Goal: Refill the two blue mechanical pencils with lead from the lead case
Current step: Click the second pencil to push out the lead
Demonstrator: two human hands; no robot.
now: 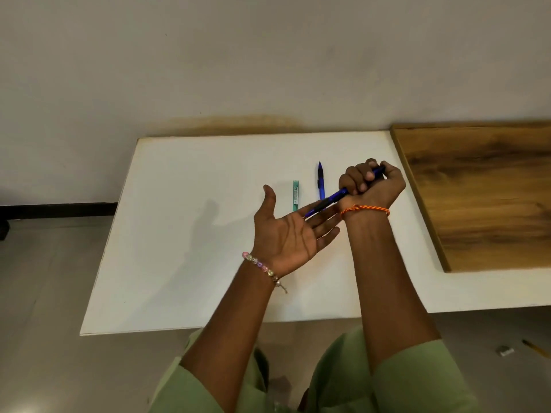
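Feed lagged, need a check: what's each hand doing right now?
Left hand: open, palm up, holding nothing.
Right hand: gripping a blue mechanical pencil.

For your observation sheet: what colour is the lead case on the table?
Green, seen in the head view: the lead case.

We look down on a white tabletop (pixel 185 234) pushed against a plain pale wall (pixel 268 55), which carries a brownish stain (pixel 247 122) just above the table's far edge. A wood-grain board (pixel 483 192) lies on its right side. Grey floor tiles (pixel 38 293) spread to the left, meeting a dark skirting strip (pixel 59 210) along the wall's foot.
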